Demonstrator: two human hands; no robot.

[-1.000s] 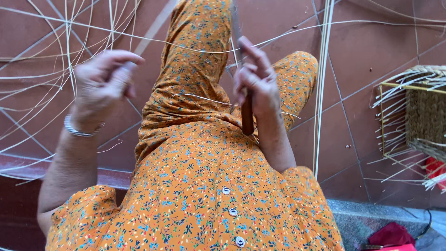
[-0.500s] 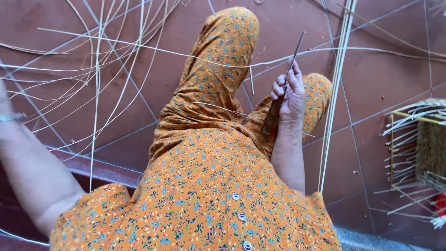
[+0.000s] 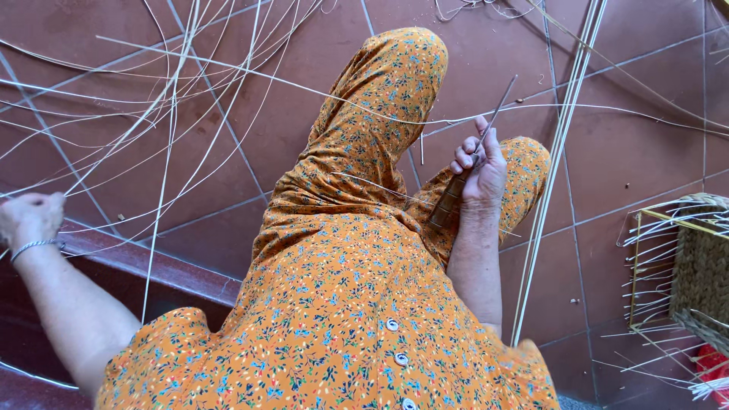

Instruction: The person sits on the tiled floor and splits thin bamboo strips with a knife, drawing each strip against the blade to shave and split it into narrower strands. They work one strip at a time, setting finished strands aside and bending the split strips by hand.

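Right hand: right hand (image 3: pixel 480 168) clamped around a knife (image 3: pixel 465 176) with a brown wooden handle, thin blade pointing up, above the knees.
Left hand: left hand (image 3: pixel 30 218) closed on a thin cane strip (image 3: pixel 228 76) at the left edge; silver bracelet (image 3: pixel 32 246) on the wrist.
Floor: loose pale strips spread across reddish floor tiles (image 3: pixel 645 144).
Right edge: half-woven basket (image 3: pixel 695 269) on a frame.

The left hand (image 3: pixel 30 219) is a closed fist at nine o'clock, arm stretched far out, wrist ringed by a thin silver metal bangle (image 3: pixel 32 246). The right hand (image 3: pixel 480 168) sits at two o'clock, fingers curled shut, forearm upright.
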